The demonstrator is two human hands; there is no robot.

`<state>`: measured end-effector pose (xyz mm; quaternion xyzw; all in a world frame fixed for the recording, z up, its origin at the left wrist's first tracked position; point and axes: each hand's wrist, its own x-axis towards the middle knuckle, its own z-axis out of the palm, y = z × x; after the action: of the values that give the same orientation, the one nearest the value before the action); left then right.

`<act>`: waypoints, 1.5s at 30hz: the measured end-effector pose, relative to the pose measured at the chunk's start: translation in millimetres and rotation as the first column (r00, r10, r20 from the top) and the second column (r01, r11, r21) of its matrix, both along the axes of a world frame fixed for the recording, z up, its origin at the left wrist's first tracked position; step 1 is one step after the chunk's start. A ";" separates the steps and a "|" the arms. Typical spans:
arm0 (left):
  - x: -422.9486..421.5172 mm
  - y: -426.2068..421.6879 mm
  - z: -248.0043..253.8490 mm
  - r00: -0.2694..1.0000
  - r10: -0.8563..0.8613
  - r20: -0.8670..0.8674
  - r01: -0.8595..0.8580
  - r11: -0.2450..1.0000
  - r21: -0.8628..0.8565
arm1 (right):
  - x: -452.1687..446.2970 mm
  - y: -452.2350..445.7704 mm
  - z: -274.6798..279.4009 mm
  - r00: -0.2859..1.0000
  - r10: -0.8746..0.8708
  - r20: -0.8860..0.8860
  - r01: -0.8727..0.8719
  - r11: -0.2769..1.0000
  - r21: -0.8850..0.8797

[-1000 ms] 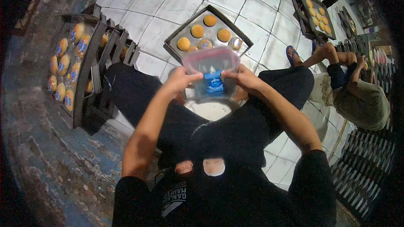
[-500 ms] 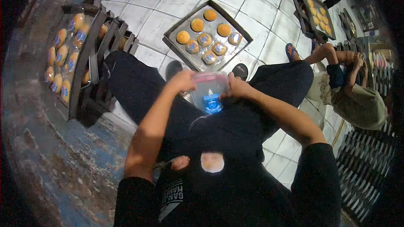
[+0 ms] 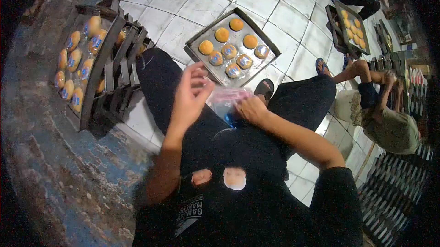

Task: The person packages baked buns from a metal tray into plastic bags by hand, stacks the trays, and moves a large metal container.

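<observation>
Plastic packaging (image 3: 222, 106), see-through with a pinkish upper edge, lies over a seated person's lap between the knees, its side gripped in the curled fingers of the right hand (image 3: 252, 109). The left hand (image 3: 191, 95) is raised just beside it, fingers parted and slightly bent, blurred. Blue printing marks the packaging's lower part, its lettering too smeared to read. Upside-down white capitals on the black shirt (image 3: 247, 219) begin "GA" and "MA", the rest lost in folds.

Ahead of the knees, a square, dark-rimmed metal tray (image 3: 259, 32) sits on a floor (image 3: 206, 2) of white tiles with dark, grimy joints. It carries four bare golden buns (image 3: 222, 34), round and smooth-topped, and five wrapped buns (image 3: 233, 70) in shiny film with blue labels. At left, a stack of trays (image 3: 98, 75) holds more film-wrapped, blue-labelled buns beside a worn surface (image 3: 91, 187) of scuffed brown and flaking blue. At right, a co-worker in an olive shirt (image 3: 398, 130) bends forward near a dark slatted stack (image 3: 398, 194); beyond, another tray (image 3: 337, 36) bears rows of yellow buns.
</observation>
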<state>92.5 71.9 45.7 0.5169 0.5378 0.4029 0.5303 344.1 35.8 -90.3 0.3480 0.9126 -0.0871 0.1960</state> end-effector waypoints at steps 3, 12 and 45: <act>-13.3 -22.6 -11.1 0.993 0.047 0.110 -0.043 0.998 -0.045 | 7.5 0.4 -3.6 0.989 0.119 -0.086 -0.116 0.992 0.044; 19.3 -56.5 -10.5 0.796 0.260 0.547 -0.015 0.912 -0.411 | 25.2 70.5 146.3 0.069 -0.792 -0.607 0.168 0.609 -0.775; -67.5 88.6 -17.5 0.823 0.181 -0.539 -0.232 0.972 -0.028 | 156.3 392.1 -331.7 0.071 -0.994 0.081 0.883 0.024 -0.469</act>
<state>24.9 160.5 28.2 0.5220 0.7343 0.2735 0.3369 500.4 427.9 -422.0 0.8023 0.4177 -0.4257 0.0263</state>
